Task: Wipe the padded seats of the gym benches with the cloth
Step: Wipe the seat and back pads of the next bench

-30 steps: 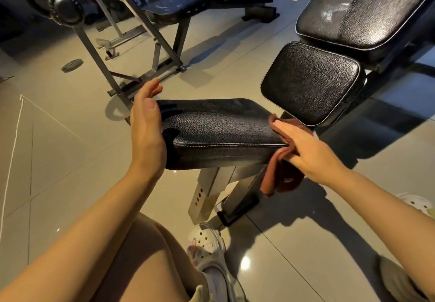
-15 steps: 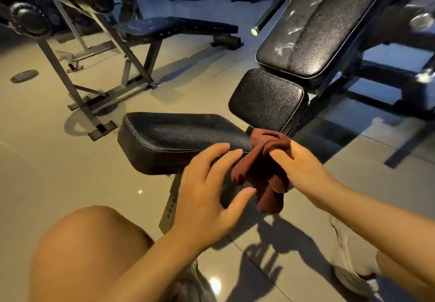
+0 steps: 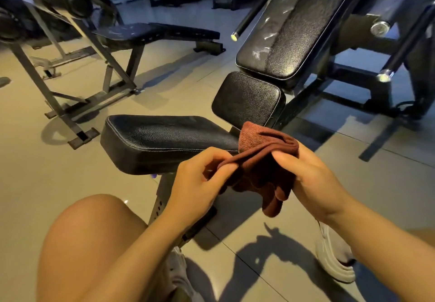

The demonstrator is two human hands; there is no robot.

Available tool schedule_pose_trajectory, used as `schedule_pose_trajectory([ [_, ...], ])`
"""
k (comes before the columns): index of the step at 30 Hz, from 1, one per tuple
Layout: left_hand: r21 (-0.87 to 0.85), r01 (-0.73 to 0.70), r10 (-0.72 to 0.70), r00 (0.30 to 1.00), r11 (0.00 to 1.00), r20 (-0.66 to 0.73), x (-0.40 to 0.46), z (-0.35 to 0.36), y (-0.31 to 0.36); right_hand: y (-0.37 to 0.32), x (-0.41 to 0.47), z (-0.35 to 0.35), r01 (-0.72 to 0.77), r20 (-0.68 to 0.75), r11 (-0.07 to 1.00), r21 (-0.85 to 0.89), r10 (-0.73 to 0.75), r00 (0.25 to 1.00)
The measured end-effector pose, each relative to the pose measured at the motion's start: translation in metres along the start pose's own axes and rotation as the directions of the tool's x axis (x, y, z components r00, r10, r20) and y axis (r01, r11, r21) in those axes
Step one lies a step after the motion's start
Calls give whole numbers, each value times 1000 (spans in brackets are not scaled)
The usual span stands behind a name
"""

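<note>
A brown cloth [image 3: 263, 158] is held between both hands just in front of the near bench's right end, off the padding. My left hand [image 3: 197, 184] pinches its left edge with curled fingers. My right hand [image 3: 310, 179] grips the bunched right side, and folds hang below it. The black padded seat [image 3: 164, 136] lies flat beyond my hands. A smaller square pad [image 3: 247, 99] rises behind it, and a long tilted backrest [image 3: 282, 40] stands further back.
A second flat bench [image 3: 150, 33] on a grey metal frame [image 3: 94, 85] stands at the back left. A dark machine frame with bars [image 3: 400, 49] fills the right. My bare knee [image 3: 94, 242] and a white shoe [image 3: 332, 257] sit low over the tiled floor.
My left hand left the seat's left end and came across to take the cloth's edge. My right hand lifted the cloth off the seat's right side. The view drew back.
</note>
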State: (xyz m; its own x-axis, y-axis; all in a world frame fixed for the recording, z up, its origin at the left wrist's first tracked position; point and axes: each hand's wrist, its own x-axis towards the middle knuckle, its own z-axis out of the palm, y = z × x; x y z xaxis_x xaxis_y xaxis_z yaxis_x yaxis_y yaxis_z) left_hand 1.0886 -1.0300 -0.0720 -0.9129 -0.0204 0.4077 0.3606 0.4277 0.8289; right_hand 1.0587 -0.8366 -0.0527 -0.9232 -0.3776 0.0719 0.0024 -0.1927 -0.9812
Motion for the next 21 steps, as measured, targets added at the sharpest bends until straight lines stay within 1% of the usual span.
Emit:
schedule_pose_trajectory([
  [2, 51, -36, 34, 998, 998, 52, 3, -3, -2, 2, -4, -5, -9, -36, 996, 86, 12, 999],
  [4, 68, -27, 20, 994, 997, 104, 3, -4, -4, 4, -7, -8, -29, -65, 990, 141, 38, 997],
  [7, 79, 10, -21, 989, 997, 148, 0, -2, -6, 8, -7, -10, -42, -105, 989, 139, 57, 993],
  [9, 83, 21, -31, 992, 996, 123, 0, -1, -7, 10, -7, -10, -44, -126, 991, 127, 60, 990],
  [12, 77, 47, -55, 993, 996, 107, 1, -3, -9, 12, -7, -10, -40, -140, 997, 72, 50, 989],
  [16, 103, 108, -123, 980, 989, 154, 4, -6, -12, 15, -2, -16, -24, -238, 990, -136, -10, 971],
  [19, 114, 161, -179, 971, 980, 161, 6, -8, -13, 17, 1, -20, -53, -296, 980, -194, -7, 955],
  [21, 121, 181, -199, 968, 976, 154, 6, -10, -12, 17, 1, -24, -86, -284, 972, -219, 21, 959],
])
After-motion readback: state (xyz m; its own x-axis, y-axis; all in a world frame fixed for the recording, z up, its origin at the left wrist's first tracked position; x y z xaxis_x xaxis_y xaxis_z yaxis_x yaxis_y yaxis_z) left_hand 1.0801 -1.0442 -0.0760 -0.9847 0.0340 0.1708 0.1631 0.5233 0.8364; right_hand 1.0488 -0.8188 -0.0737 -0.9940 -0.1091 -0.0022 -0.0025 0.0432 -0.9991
